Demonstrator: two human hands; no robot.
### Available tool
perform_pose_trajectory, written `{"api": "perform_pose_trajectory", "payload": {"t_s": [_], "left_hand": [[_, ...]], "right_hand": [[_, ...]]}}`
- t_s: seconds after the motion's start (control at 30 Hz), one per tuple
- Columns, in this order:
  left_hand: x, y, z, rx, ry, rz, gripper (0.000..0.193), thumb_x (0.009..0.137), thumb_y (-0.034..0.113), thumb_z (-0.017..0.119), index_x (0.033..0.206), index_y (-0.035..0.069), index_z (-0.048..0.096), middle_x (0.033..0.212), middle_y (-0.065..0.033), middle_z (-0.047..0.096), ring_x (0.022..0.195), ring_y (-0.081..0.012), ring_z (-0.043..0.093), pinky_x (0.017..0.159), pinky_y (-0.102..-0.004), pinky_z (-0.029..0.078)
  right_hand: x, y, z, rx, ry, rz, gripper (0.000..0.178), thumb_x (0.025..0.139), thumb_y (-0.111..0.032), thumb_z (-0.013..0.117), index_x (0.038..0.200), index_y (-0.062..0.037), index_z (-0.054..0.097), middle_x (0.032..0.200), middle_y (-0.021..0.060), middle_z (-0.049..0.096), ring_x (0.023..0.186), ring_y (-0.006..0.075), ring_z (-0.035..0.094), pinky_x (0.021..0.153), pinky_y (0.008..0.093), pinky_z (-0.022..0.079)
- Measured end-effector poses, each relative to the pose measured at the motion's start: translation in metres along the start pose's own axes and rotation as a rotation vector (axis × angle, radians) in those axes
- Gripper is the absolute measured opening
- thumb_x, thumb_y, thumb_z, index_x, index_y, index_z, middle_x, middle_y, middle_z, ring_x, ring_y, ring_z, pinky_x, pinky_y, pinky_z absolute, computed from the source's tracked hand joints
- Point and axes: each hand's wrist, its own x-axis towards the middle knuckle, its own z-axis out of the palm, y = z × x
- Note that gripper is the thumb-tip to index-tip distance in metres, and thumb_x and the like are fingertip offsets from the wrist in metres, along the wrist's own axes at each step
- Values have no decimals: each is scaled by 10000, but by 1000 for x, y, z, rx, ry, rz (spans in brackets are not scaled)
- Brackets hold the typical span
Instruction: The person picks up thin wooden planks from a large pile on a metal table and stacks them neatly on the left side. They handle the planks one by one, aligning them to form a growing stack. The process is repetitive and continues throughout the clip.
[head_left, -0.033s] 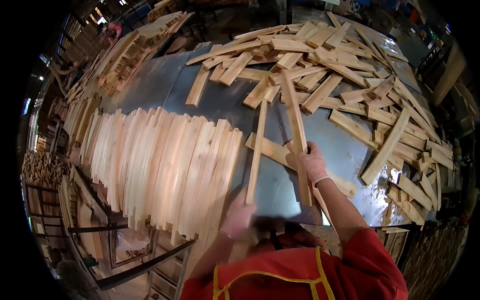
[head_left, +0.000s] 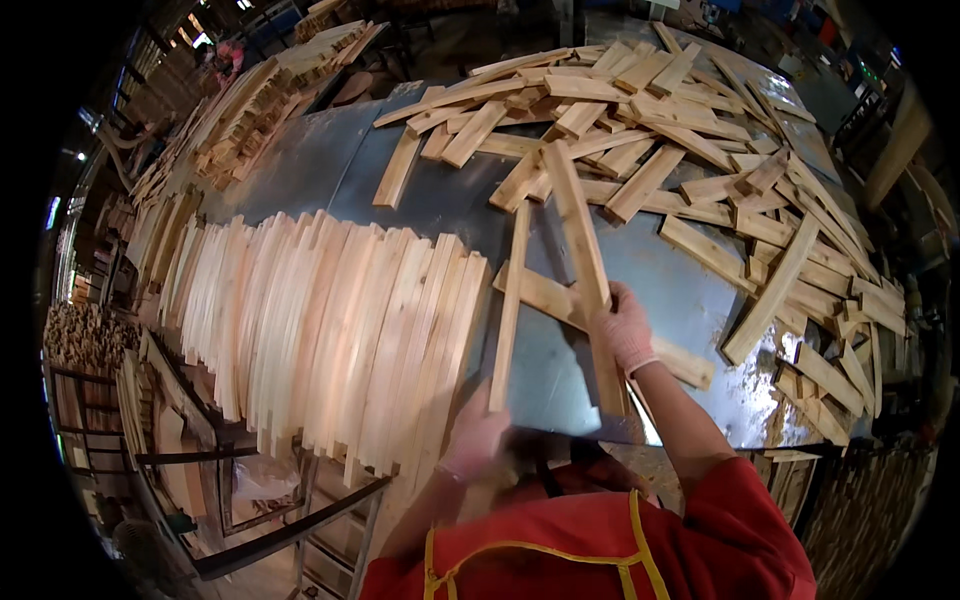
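My right hand (head_left: 628, 330), in a pale pinkish glove, grips the lower part of a long wooden board (head_left: 582, 235), which slants up and away to the left with its far end near the pile. In my left hand (head_left: 476, 436), gloved and somewhat blurred, is the near end of a narrower wooden strip (head_left: 511, 305) pointing away from me. Another board (head_left: 545, 298) lies crosswise on the metal tabletop (head_left: 650, 265), partly hidden beneath the held board. Left of my left hand, many pale boards (head_left: 340, 330) stand side by side in a tight row.
A jumbled heap of boards (head_left: 640, 130) covers the far and right parts of the tabletop. More stacked boards (head_left: 240, 130) lie at the far left. A dark metal frame (head_left: 290, 530) stands below the row. A person (head_left: 228, 60) is in the left background.
The far end of the board in my right hand has swung slightly left, and more of its broad face shows. My left hand has hardly moved.
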Motion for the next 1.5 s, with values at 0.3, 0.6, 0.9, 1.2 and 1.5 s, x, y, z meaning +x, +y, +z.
{"api": "perform_pose_trajectory", "payload": {"t_s": [0.3, 0.6, 0.9, 1.2, 1.5], "left_hand": [[-43, -34, -48, 1212, 321, 585, 798, 859, 273, 778, 1564, 24, 499, 1474, -202, 565, 1353, -392, 544, 1150, -547, 441], [-27, -38, -38, 1475, 315, 406, 866, 882, 340, 740, 1620, 51, 388, 1635, -193, 396, 1538, -421, 332, 1257, -574, 270], [-24, -33, -17, 1652, 332, 204, 834, 920, 331, 700, 1621, 32, 360, 1677, -234, 337, 1571, -454, 281, 1274, -578, 243], [-15, -31, -2, 1616, 376, 275, 887, 896, 330, 701, 1650, 19, 353, 1689, -251, 365, 1574, -436, 330, 1299, -564, 244], [-26, -18, 104, 74, -332, 94, 832, 1015, 279, 708, 1692, 26, 297, 1683, -226, 400, 1549, -332, 399, 1248, -403, 361]], "right_hand": [[-130, 49, 163, -210, -526, -288, 539, 919, -279, 683, 1382, -44, 536, 1333, 264, 668, 1276, 466, 620, 1075, 502, 505], [14, 55, -40, -1076, -195, -272, 691, 837, -389, 804, 1402, -59, 584, 1357, 176, 645, 1293, 354, 622, 1060, 455, 492], [60, 130, -255, -559, 599, 151, 705, 754, -505, 882, 1267, -72, 666, 1243, 226, 698, 1095, 420, 714, 962, 493, 585], [59, 117, -277, -333, 480, 299, 945, 823, -316, 839, 1613, -95, 370, 1327, 268, 709, 1259, 441, 679, 1027, 517, 551], [-76, 63, -44, 1036, -265, 78, 899, 859, -125, 819, 1645, -104, 384, 1280, 131, 647, 1096, 263, 654, 975, 394, 568]]}}
